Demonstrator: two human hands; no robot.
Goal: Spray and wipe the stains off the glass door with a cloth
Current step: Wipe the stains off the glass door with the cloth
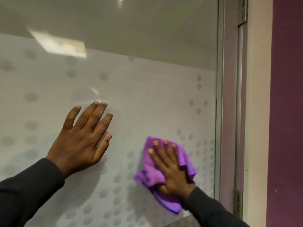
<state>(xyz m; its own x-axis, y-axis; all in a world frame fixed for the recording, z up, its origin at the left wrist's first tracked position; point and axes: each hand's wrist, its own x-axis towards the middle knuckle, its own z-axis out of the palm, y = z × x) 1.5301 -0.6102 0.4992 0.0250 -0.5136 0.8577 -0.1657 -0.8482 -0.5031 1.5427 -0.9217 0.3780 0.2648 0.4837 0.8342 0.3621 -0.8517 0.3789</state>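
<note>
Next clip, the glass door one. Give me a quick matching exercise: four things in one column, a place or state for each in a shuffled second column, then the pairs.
Things:
1. left hand
2. right hand
3. cloth
4. hinge

Places or states:
A. purple, bunched against the frosted glass
B. metal, top right on the door frame
C. bare, flat on the glass, fingers spread
D. pressing the cloth to the glass

Pairs: 1-C, 2-D, 3-A, 4-B
</note>
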